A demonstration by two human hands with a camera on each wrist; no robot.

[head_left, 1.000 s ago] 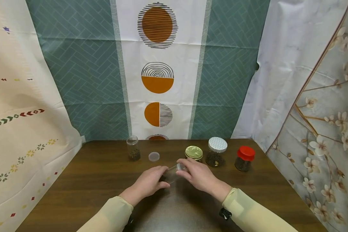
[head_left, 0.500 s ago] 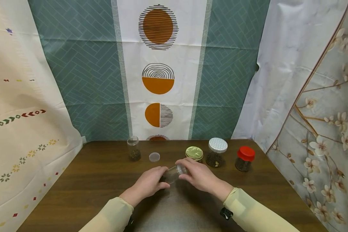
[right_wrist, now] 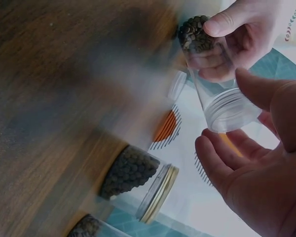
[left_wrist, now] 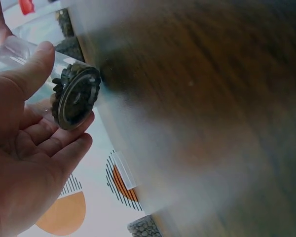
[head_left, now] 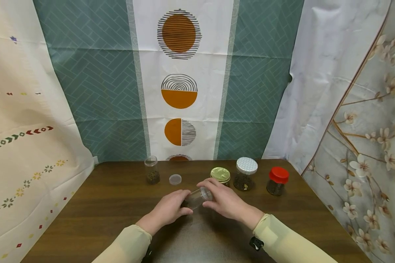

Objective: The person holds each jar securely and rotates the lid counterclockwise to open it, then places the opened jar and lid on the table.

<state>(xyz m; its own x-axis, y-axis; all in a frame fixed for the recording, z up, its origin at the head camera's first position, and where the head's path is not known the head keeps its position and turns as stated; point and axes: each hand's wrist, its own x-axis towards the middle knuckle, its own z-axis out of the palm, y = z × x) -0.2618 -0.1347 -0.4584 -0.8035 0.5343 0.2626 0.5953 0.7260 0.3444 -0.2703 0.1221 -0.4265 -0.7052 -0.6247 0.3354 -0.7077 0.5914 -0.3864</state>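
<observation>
A clear screw-top jar [head_left: 195, 199] lies tilted between my hands, with small dark seeds at its base. My left hand [head_left: 169, 208] grips the seed end, its thumb on one side and fingers beneath, as the left wrist view shows at the jar's base [left_wrist: 78, 96]. Around the ribbed clear top [right_wrist: 232, 111] my right hand [head_left: 228, 199] stands spread, thumb on one side and fingers on the other, fingertips right at the rim. Beyond, a lidless jar [head_left: 151, 171] holds some brown contents, and a clear flat lid [head_left: 175, 179] lies beside it.
Behind my right hand stand a jar with a gold lid [head_left: 220, 174], a jar with a white patterned lid [head_left: 246, 173] and a red-lidded jar [head_left: 277, 180]. The brown wooden table [head_left: 112, 204] meets a hanging patterned cloth [head_left: 102, 91] at the back.
My right thumb and fingers have spread apart and shifted slightly, showing more of the jar's ribbed top. My left hand stays on the jar. The head view has tipped up a little.
</observation>
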